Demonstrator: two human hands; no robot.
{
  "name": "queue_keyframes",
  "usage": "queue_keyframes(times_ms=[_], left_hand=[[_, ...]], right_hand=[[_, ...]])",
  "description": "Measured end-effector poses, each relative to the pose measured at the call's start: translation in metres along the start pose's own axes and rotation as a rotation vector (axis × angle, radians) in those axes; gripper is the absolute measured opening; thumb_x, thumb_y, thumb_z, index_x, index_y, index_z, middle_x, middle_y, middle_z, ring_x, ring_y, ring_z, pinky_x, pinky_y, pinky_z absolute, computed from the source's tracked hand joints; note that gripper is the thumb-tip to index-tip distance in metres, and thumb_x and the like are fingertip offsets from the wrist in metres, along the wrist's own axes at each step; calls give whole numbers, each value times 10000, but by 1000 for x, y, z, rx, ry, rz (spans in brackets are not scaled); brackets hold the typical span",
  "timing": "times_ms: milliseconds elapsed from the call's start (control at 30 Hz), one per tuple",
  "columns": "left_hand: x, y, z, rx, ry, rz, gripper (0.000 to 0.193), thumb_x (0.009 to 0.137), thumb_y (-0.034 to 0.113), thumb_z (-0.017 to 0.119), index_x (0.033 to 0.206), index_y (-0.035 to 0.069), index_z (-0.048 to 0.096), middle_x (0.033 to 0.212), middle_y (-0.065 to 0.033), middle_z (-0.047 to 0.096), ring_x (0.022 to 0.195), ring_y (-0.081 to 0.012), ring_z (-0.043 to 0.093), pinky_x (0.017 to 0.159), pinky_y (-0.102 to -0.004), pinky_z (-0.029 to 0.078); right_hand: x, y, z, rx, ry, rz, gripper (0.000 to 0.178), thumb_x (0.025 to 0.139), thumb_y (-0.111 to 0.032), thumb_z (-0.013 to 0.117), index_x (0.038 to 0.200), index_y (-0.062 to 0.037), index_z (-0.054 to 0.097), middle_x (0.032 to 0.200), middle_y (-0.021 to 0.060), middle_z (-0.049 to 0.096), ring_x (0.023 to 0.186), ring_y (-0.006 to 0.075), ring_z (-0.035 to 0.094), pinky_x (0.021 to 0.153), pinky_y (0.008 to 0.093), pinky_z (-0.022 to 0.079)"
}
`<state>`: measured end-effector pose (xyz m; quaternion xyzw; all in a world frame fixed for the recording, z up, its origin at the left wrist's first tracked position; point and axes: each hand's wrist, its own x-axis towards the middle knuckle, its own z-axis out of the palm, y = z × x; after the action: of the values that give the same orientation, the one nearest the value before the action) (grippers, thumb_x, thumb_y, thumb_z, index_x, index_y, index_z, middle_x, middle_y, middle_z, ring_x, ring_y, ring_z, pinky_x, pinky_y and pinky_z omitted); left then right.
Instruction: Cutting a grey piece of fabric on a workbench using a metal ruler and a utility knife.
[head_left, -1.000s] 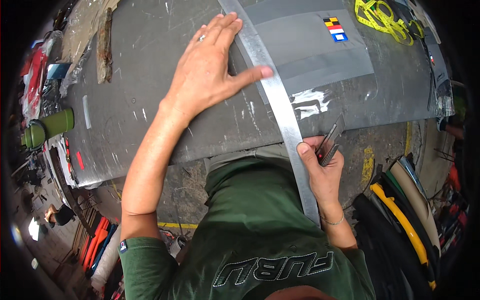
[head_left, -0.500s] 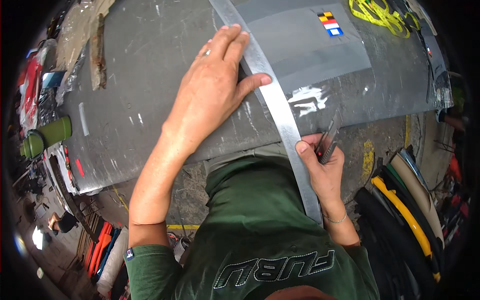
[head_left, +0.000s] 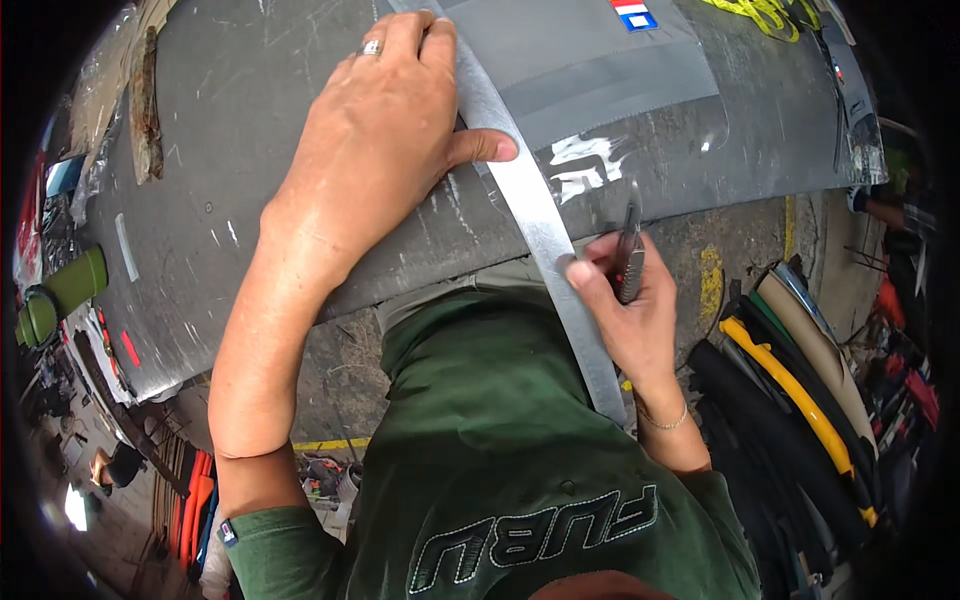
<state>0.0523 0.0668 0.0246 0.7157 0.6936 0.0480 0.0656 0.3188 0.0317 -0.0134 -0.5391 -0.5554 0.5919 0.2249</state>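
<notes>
A long metal ruler [head_left: 528,200] lies slantwise across the grey table, its near end jutting past the edge towards my shirt. My left hand [head_left: 383,130] bears down on it, the thumb across its top face and the fingertips at its far part. In my right hand [head_left: 632,310] is a utility knife [head_left: 630,270], blade pointing away from me; the thumb of that hand touches the ruler's right edge. Beside the ruler lies a grey sheet piece [head_left: 620,90] with a coloured flag-like patch [head_left: 634,14]. Shiny clear plastic film [head_left: 590,165] extends from its near side.
A yellow tape measure [head_left: 765,15] lies at the far right of the table [head_left: 250,100]. A green bottle [head_left: 65,290] is by the left edge. Fabric rolls [head_left: 800,390] stand at the right, more rolls [head_left: 195,500] at lower left. Another person's arm [head_left: 885,212] shows far right.
The whole view has shifted, so the table and ruler appear further left and higher. Both hands keep their hold; the knife in my right hand has tilted more upright in the picture.
</notes>
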Motion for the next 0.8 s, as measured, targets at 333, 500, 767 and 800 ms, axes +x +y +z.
queue_keyframes(times_ms=[333, 500, 767, 800], left_hand=[[3, 4, -4, -5, -20, 127, 900, 883, 441, 748, 1376, -235, 415, 1445, -413, 461, 1416, -465, 450, 1192, -431, 383], [11, 17, -26, 88, -149, 103, 906, 899, 454, 728, 1362, -260, 416, 1441, -417, 465, 1417, -453, 459, 1194, -416, 384], [-2, -1, -2, -97, 97, 178, 912, 901, 436, 735, 1385, -262, 400, 1455, -415, 456, 1425, -444, 456, 1213, -405, 366], [-1, 2, -6, 68, 42, 186, 916, 899, 433, 739, 1390, -260, 397, 1458, -414, 454, 1426, -443, 455, 1214, -404, 365]], right_hand=[[-7, -44, -11, -498, -1, -515, 605, 931, 91, 629, 1514, 8, 487, 1243, 227, 669, 1015, 335, 714, 862, 381, 575], [3, -54, 4, -631, -45, -419, 730, 874, 101, 642, 1548, -134, 491, 1133, 161, 668, 853, 333, 712, 736, 429, 599], [9, -56, 11, -690, -24, -409, 736, 863, 90, 648, 1541, -160, 504, 1068, 127, 650, 822, 334, 703, 712, 446, 591], [9, -56, 11, -696, -27, -404, 733, 864, 86, 649, 1539, -164, 506, 1068, 127, 649, 824, 336, 702, 711, 450, 589]])
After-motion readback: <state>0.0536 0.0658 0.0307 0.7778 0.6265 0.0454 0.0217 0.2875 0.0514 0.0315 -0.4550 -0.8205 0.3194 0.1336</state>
